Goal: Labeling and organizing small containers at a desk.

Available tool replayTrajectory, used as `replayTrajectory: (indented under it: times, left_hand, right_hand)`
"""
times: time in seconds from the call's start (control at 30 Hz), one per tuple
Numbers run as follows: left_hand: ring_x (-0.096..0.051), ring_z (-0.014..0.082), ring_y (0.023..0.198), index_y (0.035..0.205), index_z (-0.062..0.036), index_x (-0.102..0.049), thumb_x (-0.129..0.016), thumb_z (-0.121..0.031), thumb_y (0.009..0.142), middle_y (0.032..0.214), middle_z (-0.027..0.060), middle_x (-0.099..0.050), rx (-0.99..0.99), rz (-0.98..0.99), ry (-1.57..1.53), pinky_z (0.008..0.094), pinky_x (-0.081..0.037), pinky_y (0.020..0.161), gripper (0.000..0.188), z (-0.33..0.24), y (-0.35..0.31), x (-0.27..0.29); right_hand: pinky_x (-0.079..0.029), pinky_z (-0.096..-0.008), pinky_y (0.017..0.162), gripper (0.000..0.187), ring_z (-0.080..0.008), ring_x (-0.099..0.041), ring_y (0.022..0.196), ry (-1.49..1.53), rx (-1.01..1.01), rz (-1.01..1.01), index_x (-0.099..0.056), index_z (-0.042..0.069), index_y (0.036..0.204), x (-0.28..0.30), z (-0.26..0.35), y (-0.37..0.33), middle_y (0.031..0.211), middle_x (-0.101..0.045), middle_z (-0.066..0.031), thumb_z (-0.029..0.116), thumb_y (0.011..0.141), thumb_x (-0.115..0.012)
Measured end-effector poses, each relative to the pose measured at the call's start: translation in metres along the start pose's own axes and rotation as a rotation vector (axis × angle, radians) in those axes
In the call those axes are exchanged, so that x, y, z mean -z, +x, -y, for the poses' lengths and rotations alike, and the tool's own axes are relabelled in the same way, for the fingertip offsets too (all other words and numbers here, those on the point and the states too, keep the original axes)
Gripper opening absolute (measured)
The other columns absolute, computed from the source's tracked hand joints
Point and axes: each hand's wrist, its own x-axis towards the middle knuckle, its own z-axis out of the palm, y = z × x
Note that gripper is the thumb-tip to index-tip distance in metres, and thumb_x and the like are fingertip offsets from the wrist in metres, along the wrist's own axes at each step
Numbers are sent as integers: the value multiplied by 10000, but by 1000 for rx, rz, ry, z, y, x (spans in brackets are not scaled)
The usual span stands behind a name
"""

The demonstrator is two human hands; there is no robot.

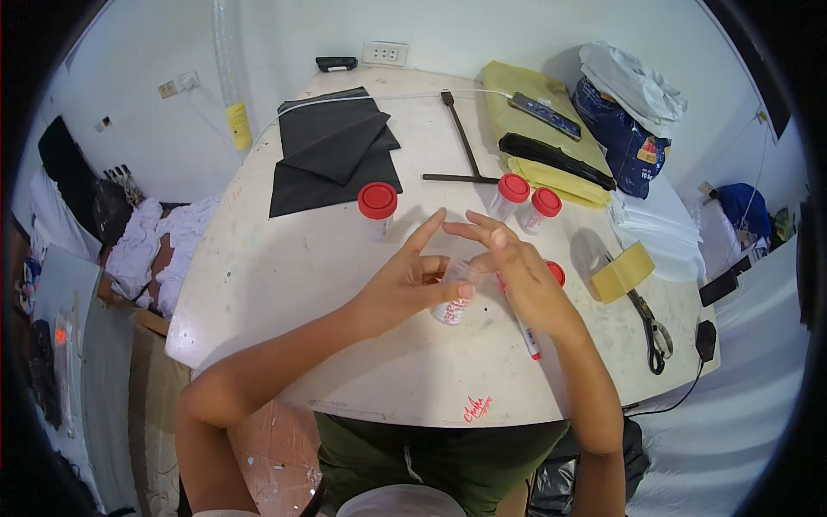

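A clear plastic specimen cup (450, 312) without a lid stands near the middle of the table, red writing on its side. My left hand (405, 289) curls around it, thumb across the front and index finger stretched upward. Over the cup's right side hovers my right hand (527, 274), fingers reaching left and apart, with nothing visible in them. Beneath that hand lies a white marker with a red end (527, 339). A red lid (556, 274) shows partly behind my right wrist; whether it sits on a cup is hidden.
Red-lidded cups stand beyond my hands: one on the left (377, 203), two on the right (512, 191). Black sheets (332, 155), a dark metal T-shaped bar (465, 142), yellow folded plastic (551, 112), a phone (545, 115), a tape roll (623, 272) and scissors (652, 332) lie around.
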Motion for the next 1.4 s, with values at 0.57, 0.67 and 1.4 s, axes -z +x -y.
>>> replayTrajectory:
  times: [0.57,0.67,1.4]
  left_hand:
    - [-560,175,1183,1396,-61,-412,-583,-268,965,1270,142,-585,174,-27,-365,307,-449,1005,507,6,0,-8]
    - [-594,168,1121,1317,-36,-470,-538,-342,983,1232,142,-608,191,-62,-354,305,-497,936,458,9,-3,-11]
    - [-659,141,832,1181,-11,-514,-319,-532,1012,995,105,-632,236,-2,-41,285,-558,665,580,0,-20,-33]
  right_hand:
    - [-506,-349,763,357,-297,-637,851,-875,-469,113,-647,60,983,77,-32,-30,987,-659,-143,175,664,-759]
    - [-522,-349,756,365,-282,-637,855,-854,-408,97,-646,61,1008,80,-31,-24,1085,-643,-145,92,660,-755]
    - [-554,-276,722,338,-144,-673,811,-120,-459,478,-646,7,1133,48,23,-3,954,-686,-100,89,819,-737]
